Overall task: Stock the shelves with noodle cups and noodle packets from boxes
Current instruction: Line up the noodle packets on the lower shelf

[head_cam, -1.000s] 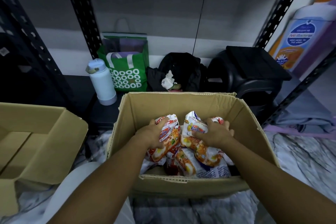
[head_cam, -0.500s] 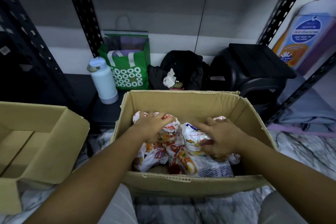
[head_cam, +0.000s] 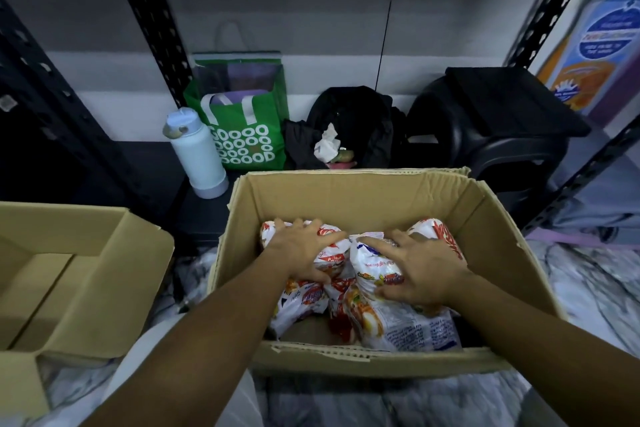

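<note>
An open cardboard box (head_cam: 346,191) stands on the floor in front of me, with several white, red and orange noodle packets (head_cam: 408,322) piled in its bottom. My left hand (head_cam: 304,250) lies over a packet (head_cam: 337,248) at the left of the pile, fingers spread across its top and thumb curled under its near side. My right hand (head_cam: 419,270) covers another packet (head_cam: 367,260) beside it the same way, thumb hooked along the lower edge. Both hands are inside the box, below its rim. No noodle cups are in view.
A second open cardboard box (head_cam: 86,270) sits to the left. Behind the boxes, on the low shelf, stand a white bottle (head_cam: 199,152), a green bag (head_cam: 246,135), a black bag (head_cam: 346,128) and a black stool (head_cam: 502,128). Black shelf uprights (head_cam: 149,10) frame the bay.
A second ago both hands held packets upright near the box's middle. They have since lowered them onto the pile, and the hands now spread flat over packets deeper in the box.
</note>
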A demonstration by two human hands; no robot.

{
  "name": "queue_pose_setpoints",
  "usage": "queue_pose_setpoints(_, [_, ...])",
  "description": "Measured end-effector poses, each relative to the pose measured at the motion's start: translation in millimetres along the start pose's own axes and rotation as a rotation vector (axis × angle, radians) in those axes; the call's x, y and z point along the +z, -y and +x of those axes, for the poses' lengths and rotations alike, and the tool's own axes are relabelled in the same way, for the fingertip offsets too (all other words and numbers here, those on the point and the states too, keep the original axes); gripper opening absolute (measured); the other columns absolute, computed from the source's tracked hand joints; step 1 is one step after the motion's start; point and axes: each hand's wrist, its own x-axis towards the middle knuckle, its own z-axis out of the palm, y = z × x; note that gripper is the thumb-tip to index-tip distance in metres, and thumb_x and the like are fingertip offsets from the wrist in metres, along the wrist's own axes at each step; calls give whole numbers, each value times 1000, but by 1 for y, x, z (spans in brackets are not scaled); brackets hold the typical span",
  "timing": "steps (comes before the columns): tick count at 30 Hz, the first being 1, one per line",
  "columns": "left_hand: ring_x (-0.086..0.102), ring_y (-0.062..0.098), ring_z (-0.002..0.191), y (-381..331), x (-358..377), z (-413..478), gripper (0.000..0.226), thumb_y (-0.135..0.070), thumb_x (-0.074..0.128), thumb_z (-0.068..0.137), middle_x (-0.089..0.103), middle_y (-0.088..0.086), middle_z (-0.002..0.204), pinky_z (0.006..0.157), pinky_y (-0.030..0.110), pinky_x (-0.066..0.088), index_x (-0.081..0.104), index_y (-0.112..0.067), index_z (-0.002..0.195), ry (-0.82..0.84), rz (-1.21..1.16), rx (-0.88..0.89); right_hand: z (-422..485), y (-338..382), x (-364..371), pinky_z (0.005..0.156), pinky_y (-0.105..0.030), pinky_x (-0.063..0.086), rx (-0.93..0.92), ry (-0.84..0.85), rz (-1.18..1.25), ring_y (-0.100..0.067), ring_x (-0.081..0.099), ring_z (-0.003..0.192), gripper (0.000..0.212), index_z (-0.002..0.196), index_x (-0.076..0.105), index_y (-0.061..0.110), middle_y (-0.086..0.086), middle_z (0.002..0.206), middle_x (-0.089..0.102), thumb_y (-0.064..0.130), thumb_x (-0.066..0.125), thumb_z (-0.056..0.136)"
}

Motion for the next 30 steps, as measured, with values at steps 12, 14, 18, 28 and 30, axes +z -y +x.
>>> queue_pose_setpoints(12, [49, 34, 126, 9, 15, 22, 94, -85, 54, 80, 45, 6, 143, 92, 53, 49, 10, -50, 154, -100, 94, 3, 13, -3, 13, 76, -34, 51, 54, -44, 39, -27, 57, 109, 91, 153, 4, 53, -3, 134, 50, 83, 44, 77])
queue_pose_setpoints(14, [50, 33, 124, 10, 17, 25, 93, -84, 54, 81, 46, 7, 141, 90, 50, 51, 10, -48, 155, -100, 103, 2, 16, -4, 13, 75, -33, 50, 51, -46, 46, -26, 57, 107, 90, 153, 5, 52, -2, 132, 51, 82, 45, 78])
queue_pose_setpoints(18, [53, 31, 118, 13, 23, 31, 93, -84, 54, 82, 50, 7, 136, 83, 42, 52, 12, -45, 155, -130, 122, 15, 17, -5, 14, 72, -33, 47, 56, -55, 65, -25, 58, 102, 88, 152, 11, 52, -1, 126, 53, 80, 46, 76])
queue_pose_setpoints(28, [53, 28, 119, 14, 22, 25, 89, -81, 56, 84, 53, 5, 133, 84, 40, 51, 17, -44, 155, -179, 83, 25, 18, -3, 15, 79, -35, 51, 91, -39, 59, -27, 59, 111, 86, 151, 20, 49, -3, 135, 53, 78, 50, 76])
queue_pose_setpoints(30, [54, 27, 118, 13, 13, 15, 88, -83, 55, 82, 54, 2, 132, 83, 40, 52, 20, -45, 154, -191, 58, 3, 16, -5, 11, 84, -34, 51, 106, -35, 80, -26, 58, 116, 85, 150, 23, 47, -3, 140, 52, 77, 53, 75])
